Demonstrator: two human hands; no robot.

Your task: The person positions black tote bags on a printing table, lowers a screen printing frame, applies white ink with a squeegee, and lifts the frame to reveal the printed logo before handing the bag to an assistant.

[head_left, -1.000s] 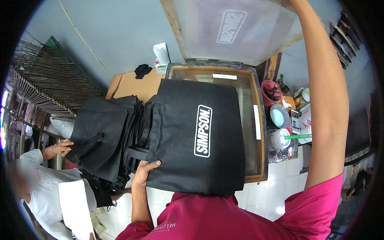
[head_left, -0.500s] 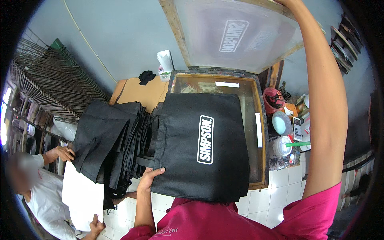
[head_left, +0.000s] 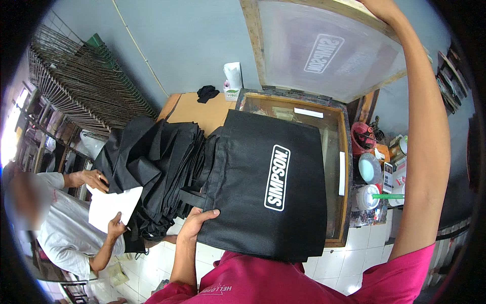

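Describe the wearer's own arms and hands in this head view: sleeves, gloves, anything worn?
Both hands are bare, with no gloves. The left hand and its forearm are uncovered, and no watch or ring shows. The right arm is also bare along its whole visible length, up to the short sleeve of a magenta-pink shirt with small pale lettering on the chest. The right hand is cut off at the picture's top edge.

Left hand (head_left: 195, 223) grips black bag (head_left: 268, 187); right hand (head_left: 379, 7) lifts screen frame (head_left: 324, 48).

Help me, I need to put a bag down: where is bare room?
The tan tabletop between the black cloth and the bag pile is bare. The glass bed right of the printed bag is open. The cans side is crowded.
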